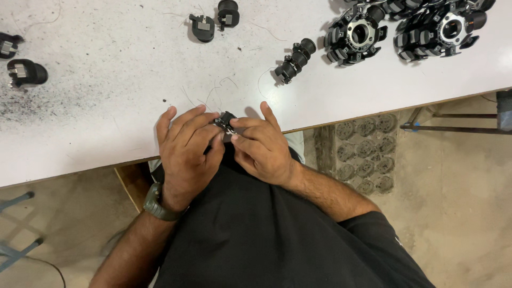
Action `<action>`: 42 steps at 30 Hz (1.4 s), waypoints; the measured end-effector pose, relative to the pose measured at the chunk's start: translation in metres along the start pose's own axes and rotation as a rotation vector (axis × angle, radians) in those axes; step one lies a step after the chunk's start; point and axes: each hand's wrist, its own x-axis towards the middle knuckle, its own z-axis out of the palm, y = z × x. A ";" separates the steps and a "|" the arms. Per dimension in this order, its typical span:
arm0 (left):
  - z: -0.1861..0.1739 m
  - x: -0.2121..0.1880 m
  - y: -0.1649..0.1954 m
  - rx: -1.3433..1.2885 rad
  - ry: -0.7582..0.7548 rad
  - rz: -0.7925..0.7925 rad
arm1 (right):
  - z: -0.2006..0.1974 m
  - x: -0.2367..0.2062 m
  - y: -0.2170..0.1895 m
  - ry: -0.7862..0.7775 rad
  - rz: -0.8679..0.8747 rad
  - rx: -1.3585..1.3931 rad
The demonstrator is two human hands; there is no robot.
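White laminate table (pixel 106 96), speckled with dark dust at its left end, carries seven loose black parts that I can count. Two small black bobbins (pixel 21 61) lie at the far left edge, one above the other. Two more black pieces (pixel 213 21) sit side by side near the top middle. At the near edge of the table the left hand (pixel 184 152), a dark watch (pixel 157 205) on its wrist, curls its fingers round a small black component (pixel 226 121). The right hand (pixel 261 149) pinches the same component from the other side; it is mostly hidden, so its shape is hard to tell. Further right one black coil holder (pixel 295 60) lies tilted. Two round black ring assemblies (pixel 357 33) stand side by side at the top right, with more partly cut off behind.
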 end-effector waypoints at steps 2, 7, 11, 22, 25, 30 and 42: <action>0.000 0.001 -0.001 0.002 -0.003 0.018 | 0.001 0.002 -0.001 -0.005 0.005 -0.006; -0.001 0.003 -0.001 0.003 0.005 0.014 | 0.000 0.006 0.000 0.021 0.010 0.039; -0.002 0.002 0.000 -0.008 0.007 0.003 | 0.000 0.007 -0.001 0.033 -0.001 0.060; -0.004 0.003 -0.001 0.009 -0.002 0.031 | 0.002 0.011 -0.003 0.010 -0.021 0.004; -0.005 0.003 0.001 0.012 0.001 0.020 | 0.001 0.010 -0.001 0.023 -0.025 0.042; -0.003 0.002 -0.002 0.010 -0.013 0.006 | 0.005 0.006 0.001 0.032 -0.041 0.010; -0.022 0.013 -0.005 0.104 -0.009 -0.098 | -0.024 0.018 -0.003 0.007 0.088 -0.149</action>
